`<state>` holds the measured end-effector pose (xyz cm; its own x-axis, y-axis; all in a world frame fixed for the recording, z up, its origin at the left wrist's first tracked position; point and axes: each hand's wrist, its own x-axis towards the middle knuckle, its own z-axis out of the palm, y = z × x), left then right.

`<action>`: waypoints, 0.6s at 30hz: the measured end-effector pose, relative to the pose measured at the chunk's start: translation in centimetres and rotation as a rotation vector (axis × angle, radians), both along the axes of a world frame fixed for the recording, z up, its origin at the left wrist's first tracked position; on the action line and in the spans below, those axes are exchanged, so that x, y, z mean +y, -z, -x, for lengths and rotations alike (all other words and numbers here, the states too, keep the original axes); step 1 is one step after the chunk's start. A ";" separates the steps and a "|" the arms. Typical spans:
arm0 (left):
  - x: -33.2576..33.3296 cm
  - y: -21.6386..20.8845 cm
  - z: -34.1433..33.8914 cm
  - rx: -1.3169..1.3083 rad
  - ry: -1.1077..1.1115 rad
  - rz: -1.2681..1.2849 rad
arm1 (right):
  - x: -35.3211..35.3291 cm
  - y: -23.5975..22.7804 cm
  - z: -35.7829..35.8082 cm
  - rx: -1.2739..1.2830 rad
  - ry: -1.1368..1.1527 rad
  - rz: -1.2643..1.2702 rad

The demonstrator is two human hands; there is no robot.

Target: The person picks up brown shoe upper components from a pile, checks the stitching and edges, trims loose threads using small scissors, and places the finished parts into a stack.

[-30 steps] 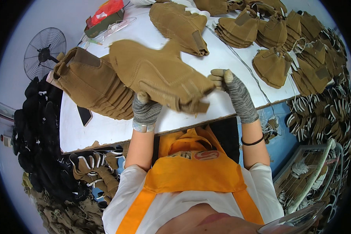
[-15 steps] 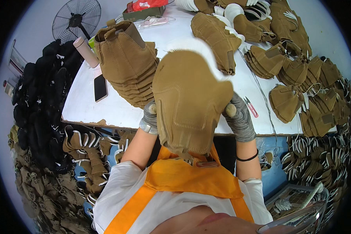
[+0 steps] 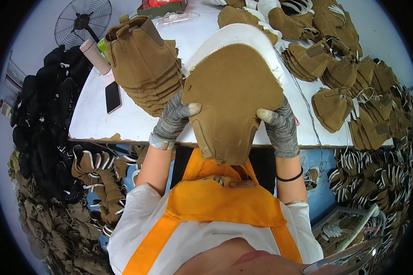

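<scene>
Between my hands I hold up a brown suede boot upper, with its wide rounded toe edge facing away from me. A white layer shows beyond that stitched edge. My left hand, in a grey glove, is closed on the left side with the thumb over the front. On the opposite side my right hand, gloved alike, grips it the same way. My fingers behind the piece are hidden. Just left of it stands a stack of brown boot uppers, nested together.
The white table carries a dark phone and a pink bottle at left. Bundles of brown uppers cover its right side, near a thin cable. A fan stands beyond the left corner. Black pieces hang at left.
The boot upper has tilted so its white layer and stitched toe edge show more fully. Both hands have risen slightly, and their thumbs now lie over its front.
</scene>
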<state>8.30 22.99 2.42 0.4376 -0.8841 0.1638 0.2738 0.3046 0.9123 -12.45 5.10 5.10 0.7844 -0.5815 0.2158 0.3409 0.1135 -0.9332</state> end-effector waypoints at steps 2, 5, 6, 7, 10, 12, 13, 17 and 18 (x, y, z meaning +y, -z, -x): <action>-0.1 -0.6 1.2 0.012 -0.050 -0.017 | -0.5 0.3 -0.1 -0.032 -0.002 -0.020; 0.0 -0.5 1.3 0.012 -0.079 -0.048 | -0.7 0.2 -0.4 -0.089 -0.036 -0.049; 0.0 -0.4 1.3 0.009 -0.081 -0.060 | -0.5 0.1 -0.5 -0.104 -0.038 -0.080; 0.1 -0.5 1.3 0.016 -0.091 -0.046 | 0.0 -0.4 -0.7 -0.118 -0.043 -0.106; 0.4 -0.6 1.4 0.053 -0.114 -0.026 | 0.3 -0.5 -1.2 -0.086 -0.078 -0.155; 1.0 -0.4 1.2 0.095 -0.122 -0.041 | 0.5 -0.8 -1.4 -0.055 -0.092 -0.146; 1.3 -0.4 1.2 0.109 -0.122 -0.031 | 0.9 -1.1 -1.6 -0.046 -0.096 -0.124; 2.7 0.6 0.7 0.085 -0.149 -0.045 | 1.1 -1.1 -1.5 0.030 -0.107 0.050; 3.1 1.0 0.4 0.059 -0.166 -0.061 | 1.0 -0.6 -1.4 0.030 -0.117 0.049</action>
